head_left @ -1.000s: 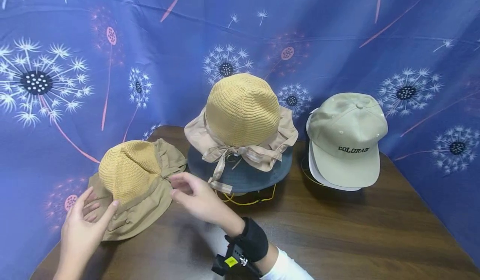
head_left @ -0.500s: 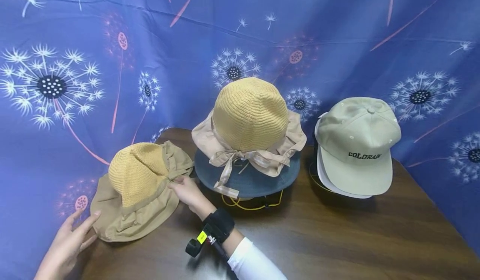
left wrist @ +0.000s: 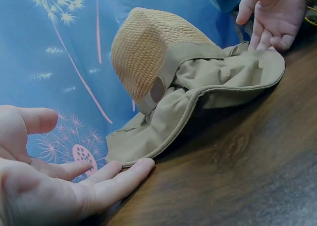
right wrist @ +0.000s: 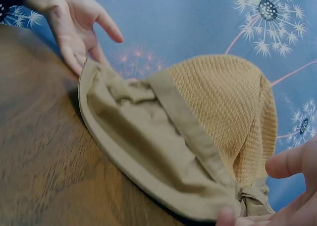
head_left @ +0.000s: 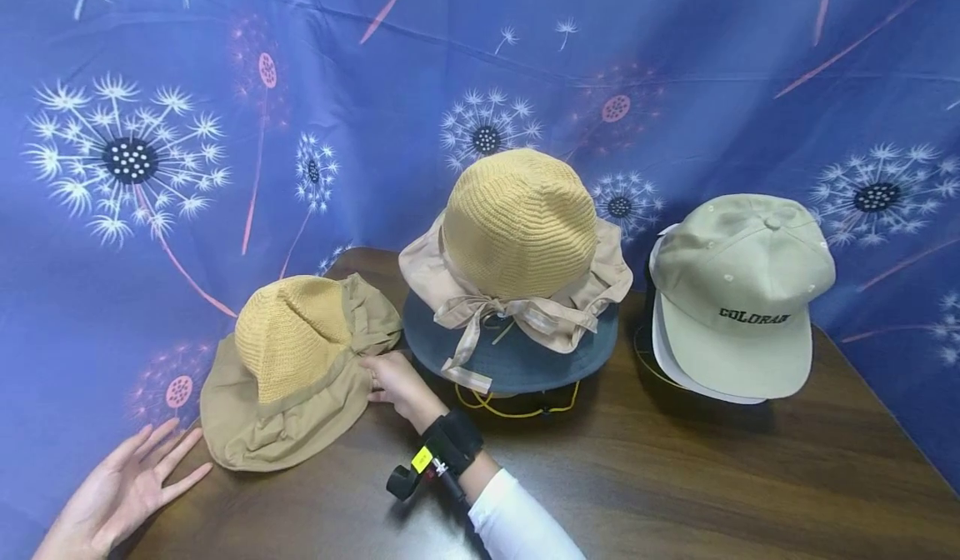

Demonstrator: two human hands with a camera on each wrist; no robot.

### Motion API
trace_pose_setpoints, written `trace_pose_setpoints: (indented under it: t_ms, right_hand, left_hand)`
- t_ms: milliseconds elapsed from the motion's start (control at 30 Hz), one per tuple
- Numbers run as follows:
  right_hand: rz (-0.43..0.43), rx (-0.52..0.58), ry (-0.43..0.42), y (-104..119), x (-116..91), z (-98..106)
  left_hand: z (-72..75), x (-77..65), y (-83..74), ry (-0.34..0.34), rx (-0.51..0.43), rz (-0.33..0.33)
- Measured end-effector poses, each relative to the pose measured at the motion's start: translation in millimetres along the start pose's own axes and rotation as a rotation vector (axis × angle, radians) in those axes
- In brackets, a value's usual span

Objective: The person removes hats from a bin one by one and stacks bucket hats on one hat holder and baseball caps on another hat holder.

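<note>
A sun hat (head_left: 296,339) with a yellow knitted crown and a wide khaki brim (left wrist: 198,94) lies crown up at the left of the table. My left hand (head_left: 127,489) is at the brim's left edge, fingers extended and thumb apart. In the left wrist view its fingertips (left wrist: 143,165) meet the brim's rim. At the opposite side, beside the brim's knot (right wrist: 252,196), is my right hand (head_left: 401,385). Its fingers touch the brim's edge, while the thumb (right wrist: 285,164) stands away from the hat; its fingers are partly hidden in the right wrist view.
Right of the sun hat, a yellow hat (head_left: 521,227) with a pale bow-tied brim sits on a blue-brimmed hat (head_left: 517,364) with a yellow cord (head_left: 517,412). Farther right, a light green cap (head_left: 742,285) covers a white one. A patterned blue cloth (head_left: 390,127) hangs behind the wooden table (head_left: 675,477).
My left hand has drawn back left and down from beside the crown to the brim's outer edge. My right hand has come down onto the brim near the knot. The view has shifted slightly.
</note>
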State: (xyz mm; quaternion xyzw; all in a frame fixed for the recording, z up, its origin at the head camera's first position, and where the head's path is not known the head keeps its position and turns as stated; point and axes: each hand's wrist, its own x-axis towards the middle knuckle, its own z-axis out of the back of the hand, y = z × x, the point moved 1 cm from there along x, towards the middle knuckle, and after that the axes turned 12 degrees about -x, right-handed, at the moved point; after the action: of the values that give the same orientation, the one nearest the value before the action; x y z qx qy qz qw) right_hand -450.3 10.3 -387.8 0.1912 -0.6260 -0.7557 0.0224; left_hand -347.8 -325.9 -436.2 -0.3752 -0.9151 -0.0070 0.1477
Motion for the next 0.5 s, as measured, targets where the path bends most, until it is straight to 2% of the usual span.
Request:
trace_pose_setpoints:
  t_ms: [200,333,467,500]
  right_hand:
    - [-0.042,0.008,0.005,-4,1,0]
    - [-0.049,0.036,0.016,-11,-1,-6]
    - [-0.033,0.05,0.016,-14,-4,-12]
    - [-0.024,0.047,0.018,-13,-5,-13]
  left_hand:
    - [-0.9,5.6,4.9,0.055,0.021,-0.001]
    - [-0.9,7.2,13.5,0.08,0.076,-0.034]
    - [-5.5,8.6,24.3,0.007,0.245,-0.14]
    - [-7.4,8.7,26.3,-0.03,0.29,-0.176]
